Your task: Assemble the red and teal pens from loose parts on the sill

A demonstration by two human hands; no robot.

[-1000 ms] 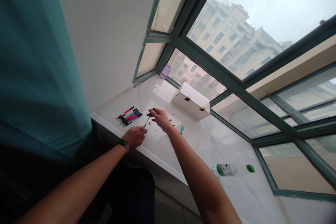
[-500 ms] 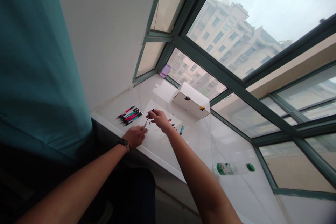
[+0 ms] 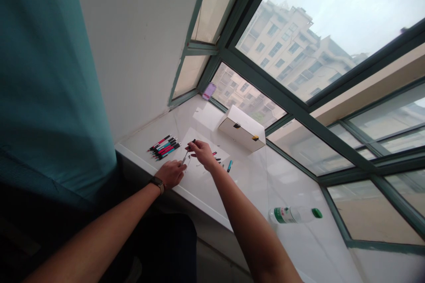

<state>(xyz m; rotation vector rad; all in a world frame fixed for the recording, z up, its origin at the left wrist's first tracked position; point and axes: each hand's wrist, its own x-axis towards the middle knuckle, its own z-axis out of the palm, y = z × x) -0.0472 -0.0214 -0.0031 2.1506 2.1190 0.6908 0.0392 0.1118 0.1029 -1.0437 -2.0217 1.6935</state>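
Observation:
My left hand (image 3: 171,174) is closed around the lower end of a slim, pale pen part (image 3: 184,158), near the front edge of the white sill (image 3: 212,201). Just above it, my right hand (image 3: 203,153) pinches a small black pen part (image 3: 190,145) at the upper end. Whether the two parts are joined is too small to tell. Left of the hands lies a row of pens (image 3: 164,147) in red, black, blue and white. Past my right wrist rest a blue pen piece (image 3: 229,166) and several small red and dark pieces (image 3: 217,159).
A white box (image 3: 242,129) stands against the window behind the hands. On the right, a clear bottle with a green cap (image 3: 294,215) lies on its side. A teal curtain (image 3: 56,97) hangs at the left, beside the wall. White paper (image 3: 195,135) lies beneath the parts.
Both hands stay almost in place, with the same parts in their fingers. The view has shifted very slightly.

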